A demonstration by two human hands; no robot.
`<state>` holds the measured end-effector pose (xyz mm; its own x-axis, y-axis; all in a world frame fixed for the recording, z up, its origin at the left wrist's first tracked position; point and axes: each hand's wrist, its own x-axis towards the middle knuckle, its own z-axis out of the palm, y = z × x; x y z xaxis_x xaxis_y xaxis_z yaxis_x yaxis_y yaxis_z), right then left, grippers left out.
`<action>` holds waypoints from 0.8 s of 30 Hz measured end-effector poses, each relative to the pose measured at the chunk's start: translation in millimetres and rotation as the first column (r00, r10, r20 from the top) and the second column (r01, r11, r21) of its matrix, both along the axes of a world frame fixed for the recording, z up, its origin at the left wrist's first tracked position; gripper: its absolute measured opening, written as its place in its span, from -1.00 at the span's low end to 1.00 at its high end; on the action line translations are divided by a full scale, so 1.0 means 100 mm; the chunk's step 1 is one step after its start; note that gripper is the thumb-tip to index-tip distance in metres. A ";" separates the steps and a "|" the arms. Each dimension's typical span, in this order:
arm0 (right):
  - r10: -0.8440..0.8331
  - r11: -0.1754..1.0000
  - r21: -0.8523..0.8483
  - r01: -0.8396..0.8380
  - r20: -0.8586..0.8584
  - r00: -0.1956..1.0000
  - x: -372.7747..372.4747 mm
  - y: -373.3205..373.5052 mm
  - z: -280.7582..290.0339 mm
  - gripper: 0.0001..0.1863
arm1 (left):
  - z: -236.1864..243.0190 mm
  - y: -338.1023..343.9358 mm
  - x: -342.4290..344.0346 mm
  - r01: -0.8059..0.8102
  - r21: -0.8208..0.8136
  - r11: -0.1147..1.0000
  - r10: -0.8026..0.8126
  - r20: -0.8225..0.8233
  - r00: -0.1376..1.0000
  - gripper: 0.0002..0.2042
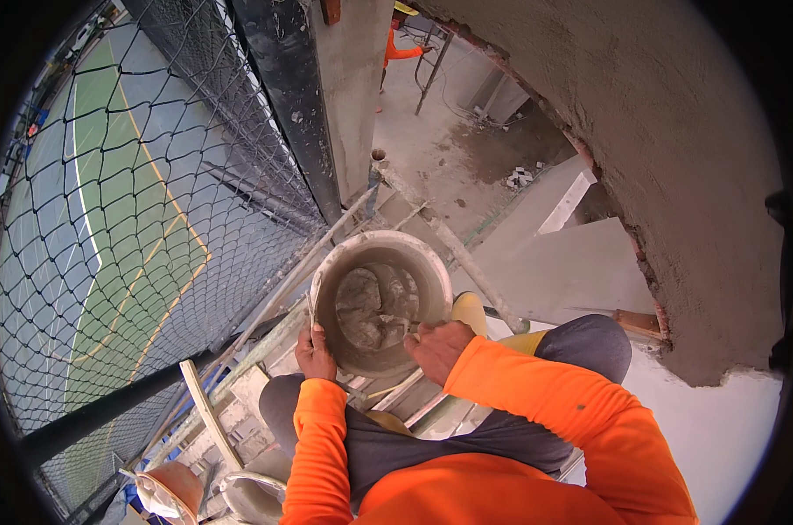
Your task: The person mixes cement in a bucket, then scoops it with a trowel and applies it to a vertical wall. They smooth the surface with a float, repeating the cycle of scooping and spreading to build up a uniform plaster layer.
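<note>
A mortar-smeared bucket (443, 280) stands in front of me, between my knees. Wet grey mortar (374, 306) lies lumped in its bottom. With its fingers on the near left rim, my left hand (315, 353) grips the bucket. My right hand (440, 348) is closed in a fist at the near right rim, its knuckles toward the mortar. Whatever that fist holds is mostly hidden by the fingers; I cannot make it out.
Scaffold tubes (449, 236) cross beyond the bucket. A chain-link fence (134, 201) rises on the left. At lower left are an orange bucket (173, 490), another bucket (255, 494) and a wooden strip (211, 416). A plastered wall (694, 175) borders the right. A co-worker's orange sleeve (402, 51) shows far below.
</note>
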<state>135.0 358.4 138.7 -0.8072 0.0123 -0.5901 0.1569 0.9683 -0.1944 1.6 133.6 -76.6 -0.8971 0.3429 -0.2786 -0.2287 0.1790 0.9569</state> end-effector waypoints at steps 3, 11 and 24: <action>0.000 1.000 -0.030 0.001 0.013 1.000 -0.06 -0.12 -0.07 -0.60 | 0.01 0.03 0.02 -0.020 0.023 1.000 0.020 0.032 0.999 -0.66; -0.110 0.992 -0.069 0.110 0.004 0.994 -0.34 -0.38 -0.48 -0.75 | 0.11 0.09 0.04 -0.043 -0.050 0.998 0.044 0.011 0.999 -0.67; -0.183 0.983 0.041 0.180 0.085 0.979 -0.49 -0.04 -0.51 -0.78 | 0.12 0.12 0.04 -0.074 -0.102 0.992 0.079 0.053 0.995 -0.67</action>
<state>86.3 354.6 87.2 -0.7344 0.1749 -0.6557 0.3461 0.9276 -0.1402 5.5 145.8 -64.7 -0.9015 0.2418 -0.3590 -0.2986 0.2529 0.9203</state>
